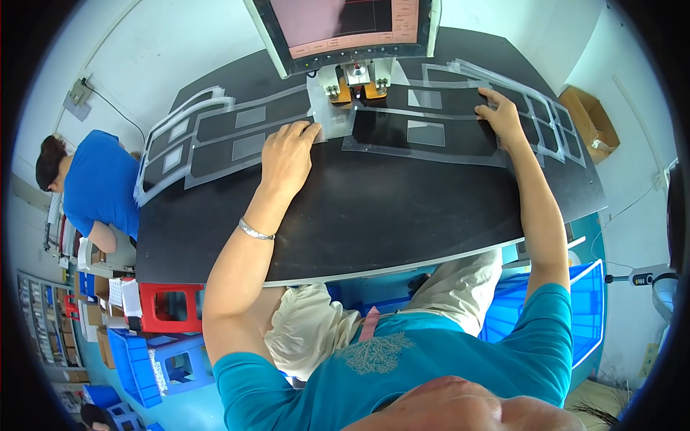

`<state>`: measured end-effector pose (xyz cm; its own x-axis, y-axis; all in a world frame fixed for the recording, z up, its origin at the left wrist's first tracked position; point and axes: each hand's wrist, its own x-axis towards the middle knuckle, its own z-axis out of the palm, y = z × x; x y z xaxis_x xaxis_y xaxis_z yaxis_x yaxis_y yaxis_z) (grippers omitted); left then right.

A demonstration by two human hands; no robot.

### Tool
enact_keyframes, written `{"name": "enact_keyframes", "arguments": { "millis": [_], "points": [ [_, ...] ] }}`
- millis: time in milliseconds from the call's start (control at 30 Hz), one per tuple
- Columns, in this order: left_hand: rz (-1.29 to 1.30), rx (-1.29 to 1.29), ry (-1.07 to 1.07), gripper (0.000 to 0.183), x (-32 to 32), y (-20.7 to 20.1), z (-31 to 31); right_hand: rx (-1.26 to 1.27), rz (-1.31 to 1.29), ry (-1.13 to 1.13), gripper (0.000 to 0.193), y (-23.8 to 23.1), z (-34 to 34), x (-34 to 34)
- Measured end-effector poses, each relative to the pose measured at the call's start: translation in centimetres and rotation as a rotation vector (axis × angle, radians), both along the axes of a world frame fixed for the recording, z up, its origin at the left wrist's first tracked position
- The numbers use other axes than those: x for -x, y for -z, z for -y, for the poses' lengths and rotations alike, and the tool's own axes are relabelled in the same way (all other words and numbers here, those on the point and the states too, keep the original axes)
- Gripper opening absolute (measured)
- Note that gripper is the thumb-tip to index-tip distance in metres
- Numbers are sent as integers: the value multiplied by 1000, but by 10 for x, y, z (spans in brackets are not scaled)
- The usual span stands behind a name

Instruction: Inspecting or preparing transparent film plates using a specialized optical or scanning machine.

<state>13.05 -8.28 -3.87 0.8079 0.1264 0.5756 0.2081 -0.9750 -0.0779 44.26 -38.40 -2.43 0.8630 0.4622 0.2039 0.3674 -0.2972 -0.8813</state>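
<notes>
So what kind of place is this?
Probably a small factory or workshop: a screen stands over the black worktable, flat see-through sheets are spread on it, and blue plastic crates are nearby.

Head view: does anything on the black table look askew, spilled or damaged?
Nothing on the black table looks spilled or plainly damaged. Mildly askew: the clear-edged sheets beyond the right hand overlap unevenly, their borders fanned rather than squared up. The sheets at the table's left end are similarly staggered.
</notes>
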Motion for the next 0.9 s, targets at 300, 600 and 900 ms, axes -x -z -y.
{"name": "enact_keyframes", "arguments": {
  "millis": [300, 600, 900],
  "points": [
    [22, -107, -51, 42, 2, -8, -9, -62, 0, 11, 51, -2, -1, 8],
    [-74, -98, 43, 32, 0, -1, 18, -27, -20, 1, 49, -3, 1, 6],
    [-79, -51, 62, 38, 3, -3, 17, -18, -51, -36, 48, -2, 3, 5]
  ]
}}
